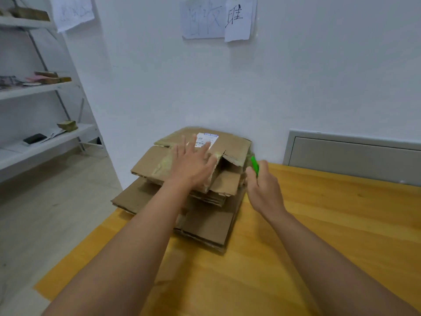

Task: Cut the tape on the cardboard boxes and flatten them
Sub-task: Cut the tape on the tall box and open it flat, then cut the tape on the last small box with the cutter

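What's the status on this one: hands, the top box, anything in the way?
Left hand open, pressing flat on top box. Right hand gripping green cutter beside it. Box flattened on cardboard stack. Nothing in the way.

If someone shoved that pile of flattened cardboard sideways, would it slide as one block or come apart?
Probably come apart. The cardboard stack holds loose sheets of different sizes, edges misaligned, so layers would likely slip over each other. The top box, under the flat left hand, has raised flaps and looks springy. Part of the stack overhangs the wooden table, so it might tip off.
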{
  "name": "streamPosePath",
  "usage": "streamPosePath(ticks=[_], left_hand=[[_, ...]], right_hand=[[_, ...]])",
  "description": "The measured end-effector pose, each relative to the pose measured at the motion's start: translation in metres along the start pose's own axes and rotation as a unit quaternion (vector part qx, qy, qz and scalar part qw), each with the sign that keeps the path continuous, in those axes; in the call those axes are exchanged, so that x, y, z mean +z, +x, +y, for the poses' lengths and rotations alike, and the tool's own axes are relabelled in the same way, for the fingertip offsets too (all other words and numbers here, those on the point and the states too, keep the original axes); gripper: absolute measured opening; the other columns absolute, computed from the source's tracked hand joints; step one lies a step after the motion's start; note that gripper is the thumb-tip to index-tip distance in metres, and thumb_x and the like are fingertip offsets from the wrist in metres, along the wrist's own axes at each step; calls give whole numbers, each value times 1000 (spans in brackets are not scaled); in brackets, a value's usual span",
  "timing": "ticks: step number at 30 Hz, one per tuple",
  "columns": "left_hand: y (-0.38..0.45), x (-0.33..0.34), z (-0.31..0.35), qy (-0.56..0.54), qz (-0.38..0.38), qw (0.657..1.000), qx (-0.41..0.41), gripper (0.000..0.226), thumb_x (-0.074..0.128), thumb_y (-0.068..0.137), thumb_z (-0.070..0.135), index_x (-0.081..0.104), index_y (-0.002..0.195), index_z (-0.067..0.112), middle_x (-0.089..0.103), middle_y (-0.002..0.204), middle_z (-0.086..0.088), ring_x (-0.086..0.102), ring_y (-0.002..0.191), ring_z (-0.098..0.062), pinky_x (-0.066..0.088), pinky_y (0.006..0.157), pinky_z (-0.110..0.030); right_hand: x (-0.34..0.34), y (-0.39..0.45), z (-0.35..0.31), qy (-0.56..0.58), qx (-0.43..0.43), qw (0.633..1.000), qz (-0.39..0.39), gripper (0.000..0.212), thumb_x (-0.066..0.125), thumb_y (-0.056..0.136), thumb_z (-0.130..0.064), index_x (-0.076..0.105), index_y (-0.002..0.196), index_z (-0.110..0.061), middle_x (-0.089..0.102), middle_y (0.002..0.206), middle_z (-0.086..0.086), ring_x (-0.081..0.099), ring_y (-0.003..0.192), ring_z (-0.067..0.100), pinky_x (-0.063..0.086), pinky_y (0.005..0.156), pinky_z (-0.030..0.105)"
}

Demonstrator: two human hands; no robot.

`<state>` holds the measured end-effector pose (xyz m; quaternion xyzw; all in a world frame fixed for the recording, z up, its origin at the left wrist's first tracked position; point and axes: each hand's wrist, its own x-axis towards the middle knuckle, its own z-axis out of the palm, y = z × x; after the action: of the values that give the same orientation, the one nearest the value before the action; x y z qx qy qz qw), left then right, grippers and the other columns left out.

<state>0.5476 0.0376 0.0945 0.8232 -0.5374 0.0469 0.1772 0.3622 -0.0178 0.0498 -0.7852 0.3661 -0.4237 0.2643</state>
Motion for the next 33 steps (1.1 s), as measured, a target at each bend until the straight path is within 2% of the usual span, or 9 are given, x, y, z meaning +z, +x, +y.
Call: streamPosePath(ticks=[4,7,11,14,18,21,26,29,33], left_hand=[[32,38,1,45,-98,994,-14,74,16,90,79,6,155,47,-13,165,1,-22,149,-32,-16,118,-54],[28,68,-8,59,-141,987,-38,77,15,86,84,3,154,49,-12,166,1,-16,150,-35,-13,118,-55],[27,78,-12,67,-139,987,-40,76,14,86,84,3,154,50,-8,166,0,-11,151,-35,-8,120,-54],[27,77,-11,55,-142,987,-47,76,15,86,84,4,153,51,-7,166,1,-10,151,-34,-7,120,-54],[27,69,-8,38,-133,989,-47,74,13,88,82,9,154,49,-4,167,2,-8,152,-32,-7,120,-54],[28,58,9,98,-73,992,-22,69,11,93,74,18,154,42,4,167,-3,-6,152,-33,-9,119,-56],[10,56,101,45,23,993,105,60,23,102,56,26,155,29,13,165,-5,0,153,-27,-8,121,-49],[-16,66,177,11,14,981,194,58,28,102,54,29,154,27,19,164,-4,5,153,-24,0,123,-48],[-51,85,282,-36,9,958,283,56,36,102,49,31,153,26,22,163,-4,10,152,-24,4,122,-44]], right_hand=[[-5,3,15,-35,13,999,-7,21,34,103,-36,38,98,-17,54,73,0,53,66,22,38,52,38],[-5,6,32,-79,20,996,-37,23,32,104,-38,37,94,-17,49,70,-2,49,61,17,28,48,33],[4,10,43,-164,67,981,-76,27,27,104,-42,37,94,-19,48,78,-2,51,70,23,36,56,36],[6,9,43,-178,81,978,-76,27,28,104,-42,38,95,-19,49,87,-1,51,78,23,37,61,36],[-15,3,43,-96,73,990,-75,18,37,102,-38,36,101,-20,44,77,-6,46,69,17,27,51,31],[-53,-8,48,-11,78,996,-39,12,41,101,-25,32,103,-16,46,70,-2,43,58,15,28,50,31],[-139,-37,62,-36,45,995,82,16,47,101,-24,54,100,-9,48,65,-3,42,56,12,32,55,35],[-195,-59,76,-47,52,988,137,15,48,101,-25,58,103,-15,46,60,-6,41,52,8,30,51,30],[-266,-86,99,-77,88,977,179,17,41,103,-29,54,109,-19,47,60,-7,46,51,5,29,49,21]])
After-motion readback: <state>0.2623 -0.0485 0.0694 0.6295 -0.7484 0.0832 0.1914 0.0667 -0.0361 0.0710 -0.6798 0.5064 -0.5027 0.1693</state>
